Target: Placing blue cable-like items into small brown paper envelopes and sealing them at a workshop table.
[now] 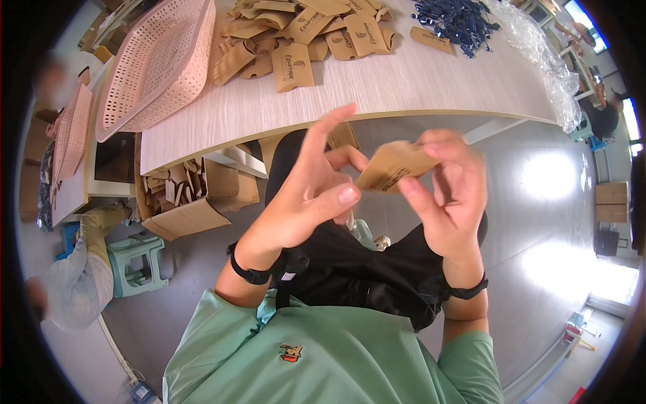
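Note:
Over my lap, in front of the table's near edge, my right hand [459, 195] pinches a small brown cardboard pillow box [396, 170] between thumb and fingers. The box is tilted, with dark print on its lower face. Close to its left end is my left hand [303, 185], fingers apart and the index finger stretched upward. A bent finger of that hand reaches the box's edge; whether it touches I cannot make out. Beyond my hands, a heap of similar brown boxes [313, 30] lies on the pale wooden table [404, 91].
A pink perforated basket [153, 77] stands at the table's left end. Tangled dark blue cords [456, 23] lie far right, beside clear plastic wrap [538, 50]. Below the table is an open carton [188, 219] of cardboard pieces. A green stool [136, 262] and another person [81, 283] are at left.

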Tool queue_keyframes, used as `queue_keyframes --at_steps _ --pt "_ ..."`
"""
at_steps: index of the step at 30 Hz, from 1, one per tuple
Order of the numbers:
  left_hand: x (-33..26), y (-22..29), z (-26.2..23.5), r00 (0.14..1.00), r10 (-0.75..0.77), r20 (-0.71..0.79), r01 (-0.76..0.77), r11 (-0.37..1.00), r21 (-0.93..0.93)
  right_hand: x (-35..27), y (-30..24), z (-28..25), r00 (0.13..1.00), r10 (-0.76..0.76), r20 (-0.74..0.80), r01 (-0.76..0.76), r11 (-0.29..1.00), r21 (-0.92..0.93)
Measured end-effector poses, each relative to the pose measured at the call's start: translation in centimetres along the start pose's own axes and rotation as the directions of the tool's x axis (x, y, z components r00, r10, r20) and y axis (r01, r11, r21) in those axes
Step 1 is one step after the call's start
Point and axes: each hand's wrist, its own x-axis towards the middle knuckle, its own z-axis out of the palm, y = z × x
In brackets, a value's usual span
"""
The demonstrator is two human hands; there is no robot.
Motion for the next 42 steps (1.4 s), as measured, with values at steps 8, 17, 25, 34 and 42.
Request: queue_keyframes --at_steps 8,17,25,34,42 --pt "0.6 -1.1 1.6 0.908 0.383 -0.171 -0.349 0.916 0.200 -1.0 -0.3 3.7 0.968 0.197 -0.156 -0.122 0.911 0.393" --pt "0.1 -2.0 1.9 0.919 0.373 -0.130 -0.355 0.924 0.139 -0.1 -1.4 2.8 0.974 0.068 -0.215 -0.084 0.994 -0.068" --pt "0.6 -2.8 1.2 0.769 0.639 0.019 -0.532 0.622 0.575 0.0 -1.6 2.6 0.958 0.194 -0.211 -0.188 0.981 0.047" --pt "0.6 -2.6 0.4 0.748 0.644 0.161 -0.542 0.453 0.707 -0.2 -0.6 1.8 0.979 0.161 -0.124 -0.165 0.986 -0.027" --pt "0.1 -3.0 0.5 0.868 0.496 -0.031 -0.445 0.805 0.393 -0.3 -0.7 2.8 0.989 -0.010 -0.148 -0.039 0.944 -0.328"
